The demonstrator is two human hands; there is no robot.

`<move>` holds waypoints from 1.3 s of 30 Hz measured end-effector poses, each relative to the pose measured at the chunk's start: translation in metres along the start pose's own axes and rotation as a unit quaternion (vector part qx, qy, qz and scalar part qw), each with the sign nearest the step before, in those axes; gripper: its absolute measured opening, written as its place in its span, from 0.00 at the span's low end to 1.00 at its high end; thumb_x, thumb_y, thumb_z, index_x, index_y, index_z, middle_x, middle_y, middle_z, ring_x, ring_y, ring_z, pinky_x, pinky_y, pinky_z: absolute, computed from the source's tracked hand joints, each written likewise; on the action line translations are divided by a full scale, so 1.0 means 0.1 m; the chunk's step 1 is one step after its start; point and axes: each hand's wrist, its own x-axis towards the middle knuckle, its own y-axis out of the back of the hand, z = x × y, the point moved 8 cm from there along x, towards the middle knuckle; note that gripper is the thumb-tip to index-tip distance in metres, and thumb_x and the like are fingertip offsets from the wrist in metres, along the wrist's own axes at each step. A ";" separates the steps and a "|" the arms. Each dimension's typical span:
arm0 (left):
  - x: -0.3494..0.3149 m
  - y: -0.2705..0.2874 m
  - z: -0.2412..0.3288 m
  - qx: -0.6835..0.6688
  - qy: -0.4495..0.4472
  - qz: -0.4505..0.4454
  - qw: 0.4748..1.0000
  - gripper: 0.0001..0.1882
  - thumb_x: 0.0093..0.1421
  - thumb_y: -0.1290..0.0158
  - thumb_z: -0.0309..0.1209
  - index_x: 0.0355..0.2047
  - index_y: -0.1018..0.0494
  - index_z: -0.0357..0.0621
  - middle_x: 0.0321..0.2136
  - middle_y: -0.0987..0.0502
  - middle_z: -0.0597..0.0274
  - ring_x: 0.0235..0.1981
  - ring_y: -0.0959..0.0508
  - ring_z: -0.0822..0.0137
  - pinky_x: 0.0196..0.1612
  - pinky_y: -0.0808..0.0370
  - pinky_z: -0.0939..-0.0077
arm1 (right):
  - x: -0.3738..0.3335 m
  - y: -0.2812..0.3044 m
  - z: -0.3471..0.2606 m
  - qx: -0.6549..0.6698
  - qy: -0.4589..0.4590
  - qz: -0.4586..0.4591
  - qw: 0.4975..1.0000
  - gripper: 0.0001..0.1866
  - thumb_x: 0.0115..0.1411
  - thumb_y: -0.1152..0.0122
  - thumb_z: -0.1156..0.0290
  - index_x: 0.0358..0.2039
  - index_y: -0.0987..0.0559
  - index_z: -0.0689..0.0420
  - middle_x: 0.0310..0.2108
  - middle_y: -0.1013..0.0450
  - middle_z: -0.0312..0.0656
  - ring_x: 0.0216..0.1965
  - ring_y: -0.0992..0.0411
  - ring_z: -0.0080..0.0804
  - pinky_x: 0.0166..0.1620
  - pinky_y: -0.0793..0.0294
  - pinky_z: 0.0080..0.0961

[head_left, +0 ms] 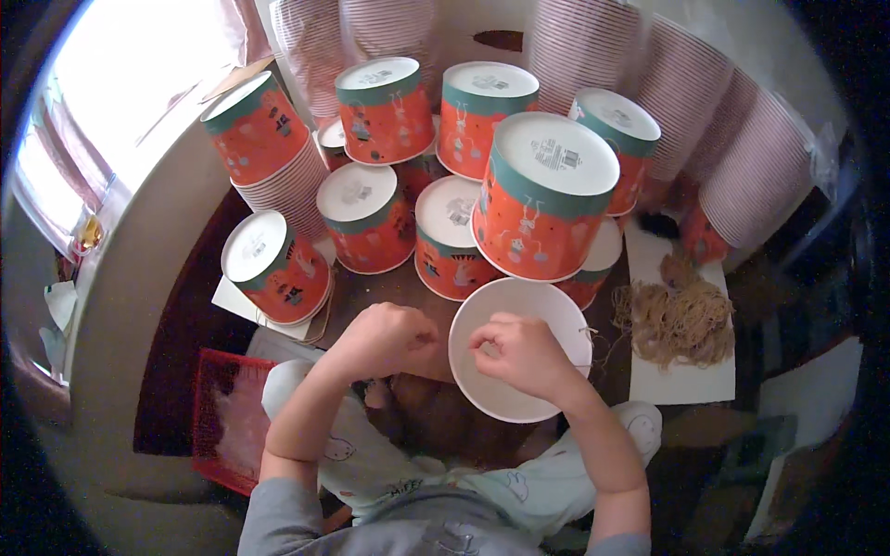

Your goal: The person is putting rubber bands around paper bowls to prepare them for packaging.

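Note:
A white-lined paper bucket (505, 403) stands mouth up in front of me, with a bit of twine at its right rim. My right hand (527, 355) is over its opening, thumb and fingers curled into a pinch. Left of the bucket, my left hand (391, 337) is also closed in a pinch, apart from the rim. Whatever either pinch holds is too small to make out. Just beyond the hands, a larger-looking orange bucket (533, 227) with a green band rests upside down on other upturned buckets.
Several upturned orange buckets (366, 222) crowd the table. Tall nested stacks (756, 176) of buckets stand behind and to the right. A tangle of brown twine (681, 315) lies on a white board (681, 382) at right. A red plastic basket (209, 408) sits at lower left.

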 end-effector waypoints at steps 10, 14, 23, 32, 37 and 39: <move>0.00 -0.22 0.09 -0.068 -0.008 -0.096 0.993 0.11 0.42 0.44 0.35 0.27 0.24 0.45 0.21 0.26 0.55 0.23 0.25 0.55 0.28 0.28 0.69 | -0.05 -0.18 -0.04 -0.073 0.045 -0.051 0.995 0.06 0.48 0.47 0.68 0.24 0.23 0.54 0.24 0.31 0.39 0.29 0.30 0.35 0.32 0.30 0.31; 0.02 -0.22 0.08 -0.065 0.002 -0.083 0.994 0.11 0.41 0.45 0.30 0.28 0.24 0.45 0.21 0.26 0.55 0.23 0.25 0.55 0.29 0.28 0.70 | -0.05 -0.18 -0.03 -0.078 0.033 -0.052 0.995 0.07 0.49 0.48 0.68 0.26 0.23 0.54 0.25 0.30 0.39 0.29 0.30 0.35 0.32 0.30 0.31; 0.02 -0.21 0.11 -0.059 0.008 -0.093 0.994 0.11 0.40 0.47 0.26 0.28 0.24 0.44 0.22 0.25 0.53 0.24 0.24 0.56 0.30 0.27 0.71 | -0.03 -0.15 -0.04 -0.037 0.036 -0.036 0.998 0.07 0.49 0.48 0.68 0.26 0.24 0.55 0.25 0.30 0.40 0.29 0.30 0.37 0.33 0.31 0.32; 0.02 -0.23 0.09 -0.065 0.012 -0.096 0.993 0.11 0.41 0.46 0.27 0.28 0.24 0.42 0.21 0.25 0.52 0.24 0.24 0.56 0.29 0.27 0.71 | -0.03 -0.16 -0.02 -0.046 0.027 -0.040 0.998 0.08 0.50 0.48 0.67 0.26 0.23 0.55 0.24 0.30 0.40 0.28 0.30 0.37 0.32 0.31 0.33; 0.01 -0.26 0.06 -0.073 0.015 -0.103 0.992 0.10 0.41 0.45 0.29 0.27 0.24 0.41 0.20 0.26 0.51 0.23 0.24 0.56 0.28 0.27 0.71 | -0.03 -0.18 0.00 -0.054 0.013 -0.054 0.997 0.08 0.51 0.48 0.65 0.26 0.23 0.54 0.25 0.30 0.40 0.29 0.30 0.37 0.33 0.31 0.33; 0.01 -0.25 0.07 -0.077 0.014 -0.104 0.992 0.10 0.41 0.44 0.29 0.27 0.24 0.40 0.20 0.26 0.51 0.23 0.24 0.56 0.28 0.27 0.71 | -0.03 -0.18 -0.01 -0.057 0.014 -0.057 0.997 0.08 0.50 0.48 0.65 0.25 0.23 0.54 0.25 0.30 0.40 0.29 0.30 0.37 0.33 0.31 0.33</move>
